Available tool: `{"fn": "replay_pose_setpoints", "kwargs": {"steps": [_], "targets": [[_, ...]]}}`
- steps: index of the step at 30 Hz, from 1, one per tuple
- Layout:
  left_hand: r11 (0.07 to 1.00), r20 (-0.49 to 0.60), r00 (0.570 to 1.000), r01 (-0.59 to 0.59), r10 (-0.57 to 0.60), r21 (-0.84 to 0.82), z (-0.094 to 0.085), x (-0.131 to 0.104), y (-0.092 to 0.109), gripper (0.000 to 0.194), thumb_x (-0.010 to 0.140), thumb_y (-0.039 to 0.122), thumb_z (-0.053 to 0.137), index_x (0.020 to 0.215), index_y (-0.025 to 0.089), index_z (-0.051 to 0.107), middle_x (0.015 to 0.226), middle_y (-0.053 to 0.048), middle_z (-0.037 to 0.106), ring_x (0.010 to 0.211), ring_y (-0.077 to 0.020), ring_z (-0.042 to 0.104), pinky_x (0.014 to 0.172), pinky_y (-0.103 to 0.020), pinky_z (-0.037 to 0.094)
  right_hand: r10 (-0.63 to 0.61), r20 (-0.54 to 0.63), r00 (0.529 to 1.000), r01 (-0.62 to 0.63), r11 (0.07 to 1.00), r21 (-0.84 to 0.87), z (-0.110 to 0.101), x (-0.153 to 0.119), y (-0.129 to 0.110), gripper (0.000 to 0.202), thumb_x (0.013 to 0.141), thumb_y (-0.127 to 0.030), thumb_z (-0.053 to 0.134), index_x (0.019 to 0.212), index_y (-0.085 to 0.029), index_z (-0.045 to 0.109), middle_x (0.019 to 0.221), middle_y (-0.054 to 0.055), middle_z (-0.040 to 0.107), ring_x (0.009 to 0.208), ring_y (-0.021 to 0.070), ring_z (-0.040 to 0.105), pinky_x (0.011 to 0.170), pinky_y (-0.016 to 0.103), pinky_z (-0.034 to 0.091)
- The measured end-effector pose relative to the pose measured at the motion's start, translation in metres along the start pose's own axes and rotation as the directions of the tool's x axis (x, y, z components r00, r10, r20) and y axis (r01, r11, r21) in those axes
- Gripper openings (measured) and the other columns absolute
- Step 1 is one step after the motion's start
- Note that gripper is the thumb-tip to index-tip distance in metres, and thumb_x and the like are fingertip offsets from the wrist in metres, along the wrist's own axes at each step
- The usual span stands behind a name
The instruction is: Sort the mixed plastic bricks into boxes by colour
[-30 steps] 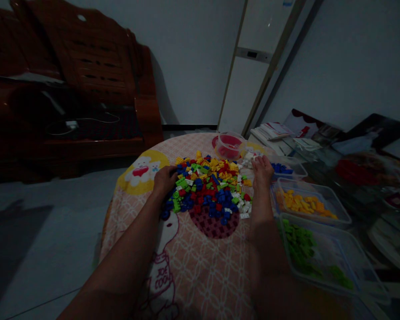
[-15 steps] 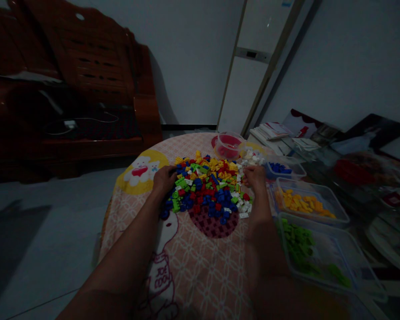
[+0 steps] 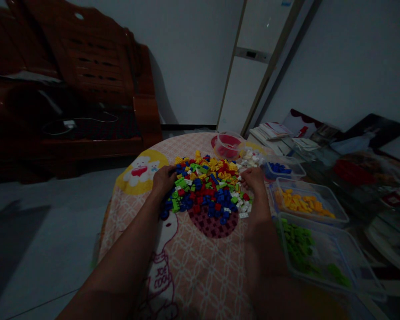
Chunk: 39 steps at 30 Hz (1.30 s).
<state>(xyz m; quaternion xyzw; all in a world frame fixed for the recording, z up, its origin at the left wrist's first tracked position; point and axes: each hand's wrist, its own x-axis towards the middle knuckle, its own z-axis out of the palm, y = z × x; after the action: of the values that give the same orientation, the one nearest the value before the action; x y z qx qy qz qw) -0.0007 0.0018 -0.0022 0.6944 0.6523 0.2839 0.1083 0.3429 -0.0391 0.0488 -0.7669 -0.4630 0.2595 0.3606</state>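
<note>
A heap of mixed toy building bricks [image 3: 206, 191] in red, blue, green, yellow and white lies spread on the cloth-covered table. My left hand [image 3: 164, 180] rests against the left edge of the heap, its fingers curled in beside blue and green bricks. On the opposite side, my right hand [image 3: 254, 180] is closed, with fingertips pinched together by the white bricks [image 3: 245, 206]. Whatever either hand holds is too small and dark to make out. More white bricks [image 3: 251, 158] lie in a group just beyond my right hand.
To the right stand clear plastic boxes with blue bricks [image 3: 279, 168], yellow bricks [image 3: 305, 203] and green bricks [image 3: 298, 242]. A round clear tub [image 3: 230, 146] with red pieces sits at the table's far edge. Papers [image 3: 270, 132] and a glass table lie farther right; a wooden bench [image 3: 100, 66] stands back left.
My right hand has shifted slightly left, toward the heap. My left hand and the boxes look the same as before.
</note>
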Motion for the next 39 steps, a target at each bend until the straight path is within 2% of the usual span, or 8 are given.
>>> {"fn": "replay_pose_setpoints", "kwargs": {"steps": [4, 9, 15, 19, 23, 27, 32, 39], "targets": [[1.000, -0.003, 1.000, 0.001, -0.002, -0.006, -0.002, -0.001, 0.002, 0.040, 0.084, 0.024, 0.054, 0.119, 0.017, 0.071, 0.120, -0.012, 0.071, 0.114, -0.0286, 0.064, 0.101, -0.039, 0.049, 0.032, -0.042, 0.999, -0.025, 0.988, 0.150, -0.003, 0.001, -0.003, 0.007, 0.074, -0.015, 0.056, 0.077, -0.017, 0.062, 0.047, -0.002, 0.059, 0.037, 0.0131, 0.055, 0.042, 0.022, 0.048], [1.000, 0.003, 1.000, -0.004, 0.004, -0.013, -0.002, -0.001, 0.001, 0.040, 0.085, 0.024, 0.054, 0.120, 0.017, 0.071, 0.121, -0.012, 0.071, 0.116, -0.0294, 0.063, 0.102, -0.041, 0.049, 0.033, -0.182, 0.983, 0.039, 0.926, 0.376, -0.002, 0.011, -0.003, 0.020, 0.066, -0.011, 0.061, 0.085, -0.016, 0.061, 0.061, -0.002, 0.065, 0.061, 0.0165, 0.070, 0.059, 0.025, 0.060], [1.000, 0.003, 1.000, 0.000, 0.000, -0.022, -0.002, -0.002, 0.001, 0.040, 0.085, 0.023, 0.053, 0.121, 0.015, 0.070, 0.122, -0.013, 0.070, 0.116, -0.0294, 0.064, 0.103, -0.040, 0.049, -0.068, -0.376, 0.924, 0.309, 0.713, 0.629, 0.001, 0.035, 0.001, 0.059, 0.063, -0.014, 0.064, 0.122, -0.014, 0.060, 0.122, 0.013, 0.067, 0.113, 0.0206, 0.066, 0.092, 0.033, 0.056], [1.000, 0.002, 1.000, 0.001, -0.001, -0.011, -0.001, -0.002, 0.000, 0.041, 0.084, 0.022, 0.054, 0.121, 0.014, 0.069, 0.123, -0.012, 0.070, 0.116, -0.0281, 0.063, 0.104, -0.039, 0.048, -0.022, -0.383, 0.923, 0.265, 0.759, 0.595, -0.001, 0.039, 0.006, 0.050, 0.064, -0.016, 0.063, 0.113, -0.015, 0.066, 0.112, 0.010, 0.071, 0.102, 0.0194, 0.069, 0.087, 0.033, 0.058], [1.000, -0.005, 1.000, -0.014, 0.014, -0.014, -0.001, -0.001, -0.001, 0.040, 0.084, 0.022, 0.054, 0.120, 0.015, 0.069, 0.123, -0.012, 0.070, 0.116, -0.0267, 0.063, 0.103, -0.037, 0.048, -0.022, -0.368, 0.930, 0.178, 0.900, 0.397, -0.010, 0.030, 0.007, 0.031, 0.067, -0.019, 0.060, 0.095, -0.014, 0.072, 0.078, 0.003, 0.072, 0.071, 0.0176, 0.069, 0.069, 0.031, 0.059], [1.000, -0.012, 1.000, -0.008, 0.008, -0.004, 0.000, -0.001, 0.000, 0.039, 0.084, 0.023, 0.055, 0.119, 0.016, 0.070, 0.121, -0.011, 0.071, 0.115, -0.0275, 0.064, 0.102, -0.038, 0.049, -0.249, -0.299, 0.921, 0.252, 0.967, -0.030, -0.024, 0.013, -0.004, 0.025, 0.073, -0.022, 0.057, 0.088, -0.014, 0.075, 0.073, 0.005, 0.072, 0.076, 0.0215, 0.070, 0.076, 0.033, 0.056], [1.000, -0.011, 1.000, 0.011, -0.012, -0.017, 0.001, 0.000, 0.003, 0.039, 0.084, 0.022, 0.054, 0.119, 0.016, 0.070, 0.120, -0.011, 0.071, 0.113, -0.0271, 0.064, 0.100, -0.038, 0.049, -0.373, -0.229, 0.899, 0.233, 0.851, -0.471, -0.035, -0.017, -0.019, 0.030, 0.081, -0.019, 0.053, 0.099, -0.011, 0.076, 0.101, 0.016, 0.075, 0.099, 0.0269, 0.068, 0.092, 0.036, 0.049], [0.999, 0.011, 1.000, 0.019, -0.019, -0.031, 0.002, 0.002, 0.005, 0.041, 0.084, 0.023, 0.053, 0.122, 0.016, 0.070, 0.122, -0.012, 0.070, 0.114, -0.0298, 0.064, 0.100, -0.041, 0.049, -0.387, -0.085, 0.918, 0.228, 0.691, -0.686, -0.037, -0.090, 0.003, 0.045, 0.081, -0.005, 0.048, 0.122, -0.010, 0.065, 0.114, 0.017, 0.068, 0.111, 0.0274, 0.060, 0.098, 0.036, 0.044]]}}
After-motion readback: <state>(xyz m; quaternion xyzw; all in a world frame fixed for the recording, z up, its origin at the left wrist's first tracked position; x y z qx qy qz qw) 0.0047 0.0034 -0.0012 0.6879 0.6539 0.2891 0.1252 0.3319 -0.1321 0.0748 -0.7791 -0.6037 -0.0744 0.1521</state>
